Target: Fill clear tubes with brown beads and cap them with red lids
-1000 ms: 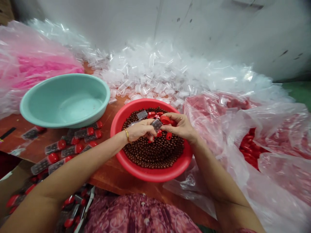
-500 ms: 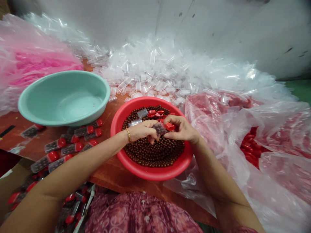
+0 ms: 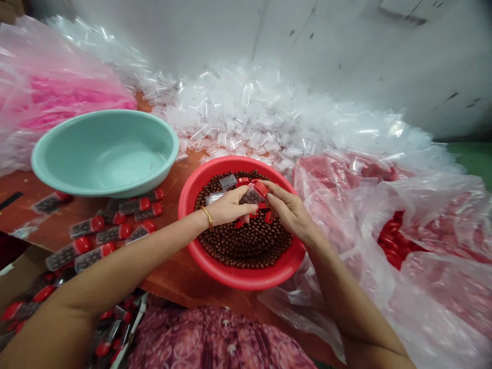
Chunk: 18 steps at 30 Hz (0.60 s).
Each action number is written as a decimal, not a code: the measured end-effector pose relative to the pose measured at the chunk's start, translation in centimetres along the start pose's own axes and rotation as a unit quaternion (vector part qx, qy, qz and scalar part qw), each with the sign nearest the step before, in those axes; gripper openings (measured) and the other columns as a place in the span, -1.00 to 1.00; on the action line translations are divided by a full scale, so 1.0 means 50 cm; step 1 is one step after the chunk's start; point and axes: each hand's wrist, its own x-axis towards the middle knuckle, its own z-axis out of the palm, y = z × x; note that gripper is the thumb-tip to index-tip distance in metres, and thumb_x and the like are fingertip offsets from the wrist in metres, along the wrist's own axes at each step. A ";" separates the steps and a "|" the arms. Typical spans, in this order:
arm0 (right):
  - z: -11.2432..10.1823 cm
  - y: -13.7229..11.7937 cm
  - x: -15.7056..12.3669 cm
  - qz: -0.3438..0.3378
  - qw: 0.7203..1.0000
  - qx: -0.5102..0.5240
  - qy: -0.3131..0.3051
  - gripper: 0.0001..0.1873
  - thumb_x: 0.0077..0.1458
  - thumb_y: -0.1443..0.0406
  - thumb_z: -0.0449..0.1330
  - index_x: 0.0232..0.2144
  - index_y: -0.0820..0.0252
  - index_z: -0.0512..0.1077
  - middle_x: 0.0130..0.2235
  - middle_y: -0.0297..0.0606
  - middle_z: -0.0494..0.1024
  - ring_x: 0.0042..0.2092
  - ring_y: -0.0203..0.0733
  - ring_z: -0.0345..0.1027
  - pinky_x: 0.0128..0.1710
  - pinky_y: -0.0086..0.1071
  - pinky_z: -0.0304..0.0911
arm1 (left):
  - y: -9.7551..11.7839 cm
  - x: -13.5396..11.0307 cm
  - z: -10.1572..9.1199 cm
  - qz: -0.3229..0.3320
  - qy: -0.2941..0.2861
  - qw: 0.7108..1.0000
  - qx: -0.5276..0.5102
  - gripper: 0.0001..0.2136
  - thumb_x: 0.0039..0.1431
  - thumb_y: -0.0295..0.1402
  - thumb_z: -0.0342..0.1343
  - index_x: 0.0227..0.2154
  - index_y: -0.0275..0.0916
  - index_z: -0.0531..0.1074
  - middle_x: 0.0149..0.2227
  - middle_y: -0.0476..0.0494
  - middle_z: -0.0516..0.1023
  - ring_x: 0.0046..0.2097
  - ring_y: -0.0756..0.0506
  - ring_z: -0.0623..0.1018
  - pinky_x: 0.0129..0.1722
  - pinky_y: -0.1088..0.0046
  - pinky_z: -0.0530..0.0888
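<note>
Clearly, the left hand (image 3: 228, 207) pinches a clear, ball-filled container (image 3: 250, 197) above the red basin (image 3: 246, 281); the right hand (image 3: 292, 212) touches its red cap (image 3: 262, 189), grip unclear. Probably light, stiff and slippery, it suits holding by its sides. Left, similar filled containers (image 3: 111, 236) lie on the table (image 3: 172, 271).

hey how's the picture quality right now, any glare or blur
Head view, toward the back: glare whitens the clear plastic pieces; head view, lower right: the plastic bag looks smeared; head view, center: the brown beads look crisper, with small highlights.
</note>
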 end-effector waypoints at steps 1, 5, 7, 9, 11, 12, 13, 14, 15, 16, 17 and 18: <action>0.003 0.002 0.000 -0.031 0.999 -0.030 0.007 -0.56 0.19 0.19 -0.01 0.08 0.15 0.37 -0.29 -0.24 0.53 -0.26 -0.18 0.44 -0.21 -0.26 0.41 | -0.003 -0.001 0.001 0.003 0.009 1.000 0.021 -0.85 0.06 -0.40 0.07 -0.30 -0.29 0.26 -0.56 0.12 0.33 -0.56 0.10 0.36 -0.50 0.59 0.32; 0.005 0.019 0.001 -0.126 0.984 -0.120 0.022 -0.56 0.21 0.24 -0.02 0.10 0.16 0.36 0.04 -0.16 0.50 0.05 -0.10 0.38 0.10 -0.17 0.26 | -0.008 -0.006 0.005 0.025 0.068 0.992 0.099 -0.82 0.02 -0.40 0.10 -0.28 -0.30 0.31 -0.49 0.09 0.34 -0.52 0.08 0.34 -0.48 0.54 0.32; 0.001 0.025 -0.001 -0.155 0.976 -0.153 0.007 -0.54 0.21 0.24 -0.03 0.13 0.15 0.33 0.06 -0.17 0.49 0.05 -0.12 0.39 0.10 -0.19 0.27 | -0.006 -0.008 0.008 0.047 0.080 0.987 0.133 -0.82 0.00 -0.40 0.12 -0.29 -0.30 0.34 -0.48 0.07 0.36 -0.46 0.05 0.37 -0.41 0.52 0.34; -0.001 0.027 -0.004 -0.179 0.967 -0.183 -0.007 -0.53 0.22 0.26 -0.04 0.17 0.16 0.28 0.06 -0.16 0.48 0.04 -0.13 0.40 0.08 -0.22 0.30 | -0.003 -0.008 0.011 0.065 0.083 0.983 0.150 -0.82 0.01 -0.41 0.11 -0.28 -0.30 0.36 -0.46 0.05 0.38 -0.40 0.03 0.39 -0.36 0.51 0.36; 0.000 0.028 -0.008 -0.201 0.954 -0.221 -0.007 -0.50 0.23 0.29 -0.07 0.21 0.18 0.21 0.04 -0.14 0.50 0.01 -0.14 0.42 0.03 -0.23 0.34 | -0.001 -0.009 0.014 0.074 0.091 0.981 0.153 -0.84 0.02 -0.40 0.09 -0.29 -0.31 0.36 -0.45 0.03 0.40 -0.37 0.01 0.40 -0.34 0.50 0.37; 0.003 0.029 -0.010 -0.212 0.946 -0.246 -0.004 -0.48 0.23 0.31 -0.08 0.23 0.20 0.17 0.00 -0.13 0.52 -0.03 -0.14 0.44 -0.01 -0.23 0.36 | -0.001 -0.009 0.014 0.074 0.092 0.981 0.156 -0.85 0.03 -0.40 0.09 -0.31 -0.31 0.36 -0.45 0.03 0.40 -0.36 0.01 0.41 -0.33 0.50 0.37; 0.006 0.029 -0.013 -0.224 0.935 -0.275 0.001 -0.46 0.22 0.34 -0.09 0.24 0.22 0.12 -0.05 -0.11 0.54 -0.08 -0.14 0.46 -0.07 -0.24 0.39 | -0.001 -0.009 0.014 0.073 0.093 0.980 0.161 -0.87 0.02 -0.40 0.08 -0.33 -0.31 0.35 -0.45 0.03 0.40 -0.37 0.01 0.40 -0.34 0.50 0.36; 0.009 0.030 -0.016 -0.236 0.922 -0.305 0.009 -0.44 0.21 0.36 -0.10 0.26 0.24 0.08 -0.11 -0.11 0.55 -0.15 -0.14 0.47 -0.13 -0.25 0.41 | -0.002 -0.009 0.014 0.071 0.091 0.979 0.169 -0.88 0.01 -0.41 0.08 -0.36 -0.30 0.35 -0.46 0.03 0.40 -0.38 0.01 0.39 -0.35 0.50 0.36; 0.011 0.031 -0.019 -0.250 0.908 -0.334 0.020 -0.43 0.20 0.38 -0.10 0.27 0.26 0.05 -0.16 -0.10 0.56 -0.20 -0.15 0.48 -0.19 -0.28 0.42 | -0.002 -0.009 0.014 0.072 0.087 0.977 0.179 -0.90 0.00 -0.42 0.08 -0.38 -0.30 0.34 -0.46 0.04 0.39 -0.39 0.02 0.38 -0.36 0.50 0.35; 0.014 0.032 -0.022 -0.264 0.894 -0.361 0.033 -0.42 0.20 0.39 -0.10 0.27 0.28 0.03 -0.20 -0.10 0.56 -0.25 -0.16 0.47 -0.25 -0.31 0.42 | -0.002 -0.010 0.013 0.074 0.082 0.976 0.189 -0.90 -0.02 -0.42 0.09 -0.39 -0.29 0.34 -0.46 0.04 0.39 -0.39 0.02 0.37 -0.37 0.51 0.34; 0.015 0.031 -0.025 -0.276 0.880 -0.384 0.048 -0.42 0.19 0.40 -0.11 0.27 0.30 0.02 -0.23 -0.11 0.56 -0.29 -0.17 0.47 -0.29 -0.33 0.41 | -0.002 -0.010 0.013 0.079 0.077 0.975 0.195 -0.90 -0.04 -0.43 0.09 -0.40 -0.29 0.33 -0.45 0.05 0.39 -0.40 0.03 0.37 -0.37 0.52 0.34; 0.017 0.030 -0.028 -0.281 0.867 -0.406 0.064 -0.42 0.19 0.41 -0.11 0.26 0.31 0.02 -0.26 -0.12 0.55 -0.32 -0.18 0.45 -0.32 -0.35 0.40 | -0.001 -0.010 0.014 0.083 0.074 0.974 0.198 -0.90 -0.04 -0.43 0.09 -0.41 -0.28 0.33 -0.45 0.05 0.39 -0.40 0.03 0.37 -0.37 0.52 0.34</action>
